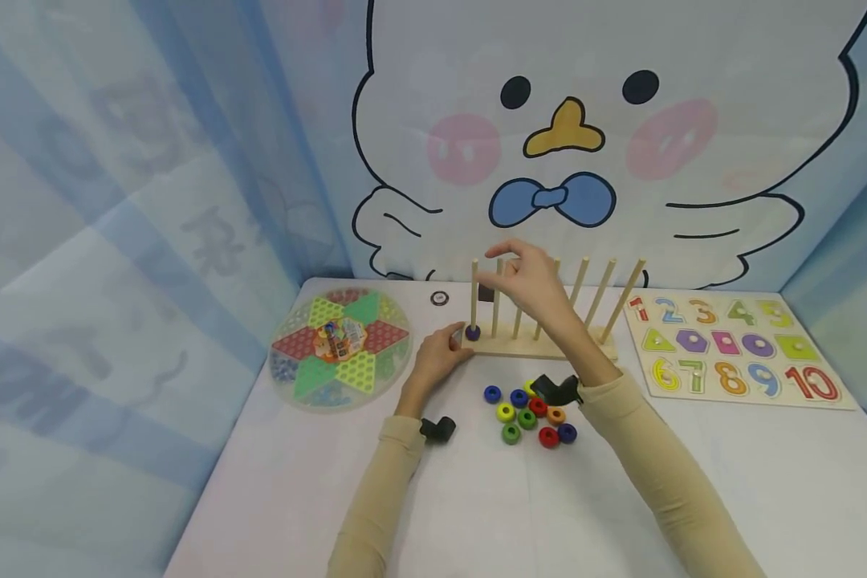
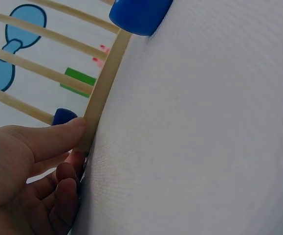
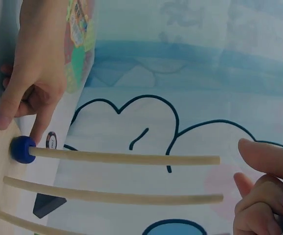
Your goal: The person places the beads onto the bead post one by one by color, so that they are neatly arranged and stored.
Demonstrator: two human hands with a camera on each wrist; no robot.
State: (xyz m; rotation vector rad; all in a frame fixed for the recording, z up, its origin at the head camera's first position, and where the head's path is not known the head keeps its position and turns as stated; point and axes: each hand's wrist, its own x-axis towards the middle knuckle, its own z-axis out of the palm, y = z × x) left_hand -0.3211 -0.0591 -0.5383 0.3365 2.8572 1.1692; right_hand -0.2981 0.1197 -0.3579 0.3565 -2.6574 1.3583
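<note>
A wooden peg stand (image 1: 523, 346) with several upright pegs stands toward the back of the table. On its leftmost peg a dark blue bead (image 1: 473, 332) sits down at the base. My left hand (image 1: 436, 358) grips the left end of the stand; in the left wrist view the thumb (image 2: 65, 134) presses on the base's edge beside the bead. Above the pegs my right hand (image 1: 531, 282) is raised near the leftmost peg's tip, thumb and index finger apart with nothing between them. The right wrist view shows that peg (image 3: 126, 156) bare above its bead.
Several loose beads (image 1: 527, 419) in blue, green, yellow, red and orange lie in front of the stand. A round star-patterned game board (image 1: 376, 365) is at the left, a number and shape puzzle board (image 1: 737, 345) at the right. Behind hangs a printed curtain (image 1: 419, 88).
</note>
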